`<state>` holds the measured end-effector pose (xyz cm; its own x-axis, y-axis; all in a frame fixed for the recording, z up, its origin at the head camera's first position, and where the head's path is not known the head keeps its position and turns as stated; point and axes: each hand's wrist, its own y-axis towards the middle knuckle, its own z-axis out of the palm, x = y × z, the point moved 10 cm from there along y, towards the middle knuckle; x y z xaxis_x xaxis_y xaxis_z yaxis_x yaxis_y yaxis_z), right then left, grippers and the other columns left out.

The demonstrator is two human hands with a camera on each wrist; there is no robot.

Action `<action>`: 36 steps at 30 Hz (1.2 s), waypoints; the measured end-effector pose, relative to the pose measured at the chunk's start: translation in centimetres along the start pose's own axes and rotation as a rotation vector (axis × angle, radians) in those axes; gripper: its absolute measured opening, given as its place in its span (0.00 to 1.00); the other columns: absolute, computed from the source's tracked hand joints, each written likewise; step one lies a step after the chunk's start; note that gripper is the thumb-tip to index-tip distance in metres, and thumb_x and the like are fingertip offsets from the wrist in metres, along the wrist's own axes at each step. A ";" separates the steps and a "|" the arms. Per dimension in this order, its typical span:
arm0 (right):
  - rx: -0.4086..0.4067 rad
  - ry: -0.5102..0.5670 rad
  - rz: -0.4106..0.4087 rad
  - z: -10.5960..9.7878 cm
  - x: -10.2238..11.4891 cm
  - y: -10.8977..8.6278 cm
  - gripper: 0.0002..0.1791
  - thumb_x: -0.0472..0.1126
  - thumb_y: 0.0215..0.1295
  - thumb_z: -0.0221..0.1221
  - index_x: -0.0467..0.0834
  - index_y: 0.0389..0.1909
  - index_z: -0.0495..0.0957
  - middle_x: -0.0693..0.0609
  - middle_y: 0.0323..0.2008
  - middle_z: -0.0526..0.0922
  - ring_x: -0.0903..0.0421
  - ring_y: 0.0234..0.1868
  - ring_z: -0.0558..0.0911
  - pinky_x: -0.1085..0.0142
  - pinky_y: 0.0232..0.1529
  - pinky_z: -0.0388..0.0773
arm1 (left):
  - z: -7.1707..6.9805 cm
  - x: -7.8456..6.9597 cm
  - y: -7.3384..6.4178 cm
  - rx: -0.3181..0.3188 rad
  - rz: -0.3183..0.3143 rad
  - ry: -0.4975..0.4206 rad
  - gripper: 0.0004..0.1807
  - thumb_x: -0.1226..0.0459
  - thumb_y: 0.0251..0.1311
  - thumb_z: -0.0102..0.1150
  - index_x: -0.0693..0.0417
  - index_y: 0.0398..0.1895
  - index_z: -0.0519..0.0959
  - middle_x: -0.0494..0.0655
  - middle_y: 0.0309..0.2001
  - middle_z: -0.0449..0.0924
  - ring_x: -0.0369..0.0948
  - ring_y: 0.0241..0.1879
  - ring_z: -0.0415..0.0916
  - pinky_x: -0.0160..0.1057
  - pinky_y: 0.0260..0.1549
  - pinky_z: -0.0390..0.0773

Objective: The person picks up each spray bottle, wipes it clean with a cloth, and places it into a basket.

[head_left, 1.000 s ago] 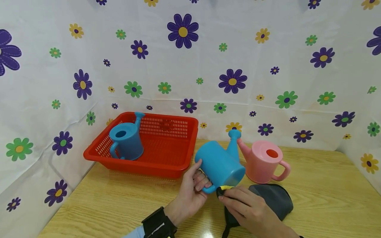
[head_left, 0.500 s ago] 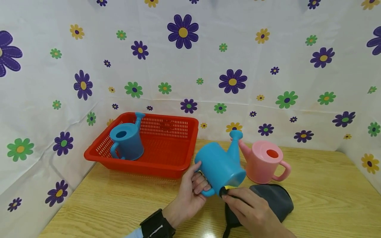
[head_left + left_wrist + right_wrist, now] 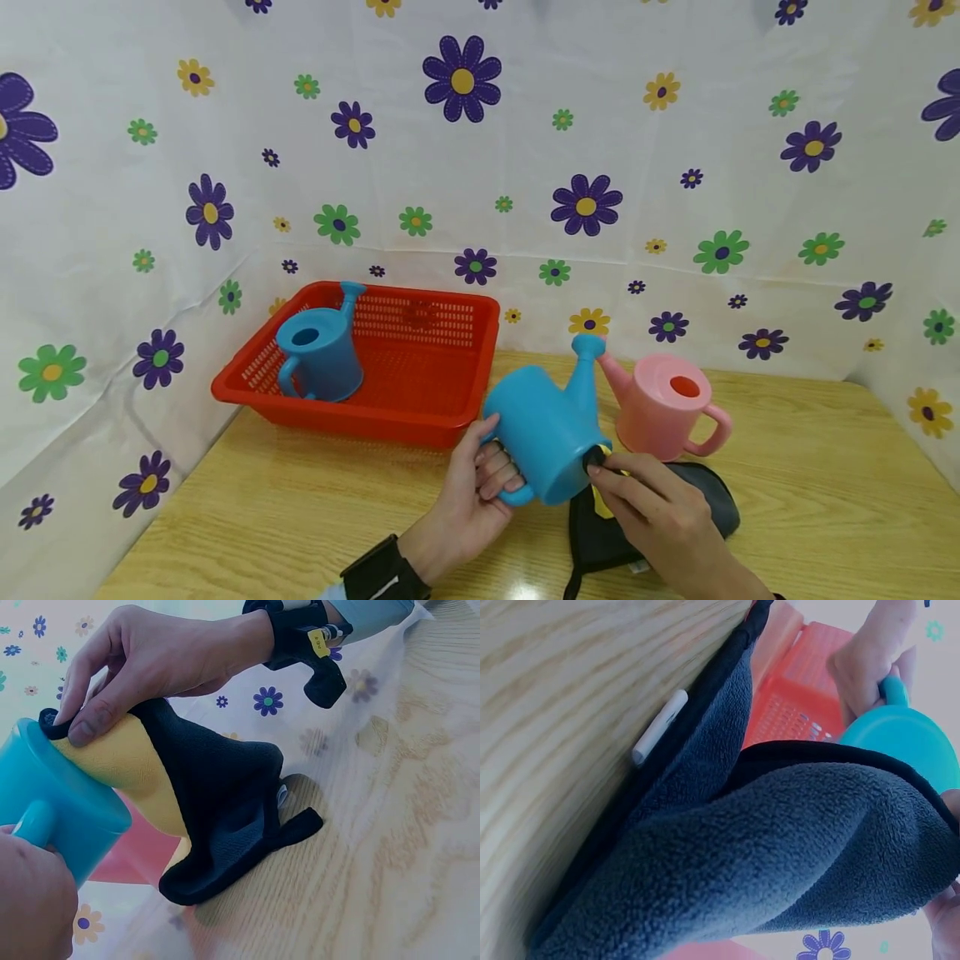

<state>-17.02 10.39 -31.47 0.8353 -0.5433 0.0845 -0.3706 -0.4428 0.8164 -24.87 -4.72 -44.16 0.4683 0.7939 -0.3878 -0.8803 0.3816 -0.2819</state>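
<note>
My left hand (image 3: 468, 504) grips the handle of a blue watering can (image 3: 536, 433), with the thumb up along its side. The can is held tilted above the table, its spout pointing up and its base turned toward my right hand (image 3: 663, 512). That hand pinches the black-bound edge of a grey and yellow cleaning cloth (image 3: 217, 780) at the can's base rim. Most of the cloth hangs down to the tabletop, and its grey fleecy side (image 3: 727, 862) fills much of the right wrist view. A pink watering can (image 3: 652, 417) stands upright just behind the cloth.
At the back left stands a red plastic basket (image 3: 390, 425) with slotted walls. Inside its left end sits another blue watering can (image 3: 322, 358), upright. A flowered sheet (image 3: 510, 150) hangs behind the wooden table (image 3: 300, 517).
My right hand has moved slightly right and up along the can's base, drawing the cloth edge with it. The held can has shifted a little left and down.
</note>
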 end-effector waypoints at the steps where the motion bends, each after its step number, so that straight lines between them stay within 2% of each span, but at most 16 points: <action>1: 0.000 -0.001 0.004 0.0 -0.1 0.0 0.25 0.53 0.77 0.47 0.40 0.39 0.86 0.50 0.37 0.83 0.55 0.34 0.85 0.76 0.54 0.76 | 0.0 0.0 0.0 0.004 -0.002 0.001 0.27 0.50 0.67 0.57 0.44 0.14 0.56 0.36 0.13 0.54 0.32 0.12 0.55 0.30 0.25 0.60; 5: 0.002 0.001 0.027 -0.2 -0.4 -0.2 0.26 0.54 0.77 0.46 0.40 0.39 0.87 0.51 0.36 0.84 0.55 0.34 0.84 0.77 0.56 0.73 | -0.2 0.0 -0.2 0.012 -0.011 0.015 0.27 0.50 0.67 0.57 0.44 0.15 0.56 0.35 0.13 0.53 0.32 0.13 0.55 0.30 0.25 0.60; 20: -0.046 -0.026 0.019 -0.7 -1.0 -0.5 0.25 0.54 0.76 0.48 0.40 0.39 0.87 0.51 0.36 0.84 0.56 0.33 0.85 0.78 0.57 0.71 | -0.5 0.0 -0.5 0.003 -0.018 0.041 0.26 0.50 0.67 0.57 0.43 0.15 0.56 0.35 0.13 0.54 0.32 0.13 0.55 0.29 0.25 0.60; 28: -0.029 -0.011 0.076 -0.5 -1.1 -0.8 0.25 0.55 0.75 0.49 0.40 0.40 0.87 0.51 0.35 0.83 0.55 0.33 0.85 0.79 0.57 0.71 | -0.6 0.2 -0.4 0.007 -0.026 0.040 0.26 0.50 0.67 0.57 0.43 0.15 0.57 0.35 0.13 0.54 0.31 0.13 0.55 0.29 0.25 0.60; 36: -0.032 -0.003 0.063 -0.2 -0.8 -0.9 0.25 0.55 0.75 0.48 0.40 0.39 0.86 0.52 0.34 0.83 0.55 0.33 0.85 0.79 0.57 0.71 | -0.4 0.2 -0.3 0.025 -0.020 0.037 0.26 0.50 0.67 0.57 0.43 0.14 0.57 0.35 0.12 0.54 0.32 0.12 0.55 0.29 0.25 0.61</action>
<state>-17.28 11.40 -32.14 0.8092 -0.5718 0.1350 -0.4094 -0.3841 0.8276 -24.49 -4.91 -44.54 0.4875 0.7681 -0.4151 -0.8724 0.4089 -0.2679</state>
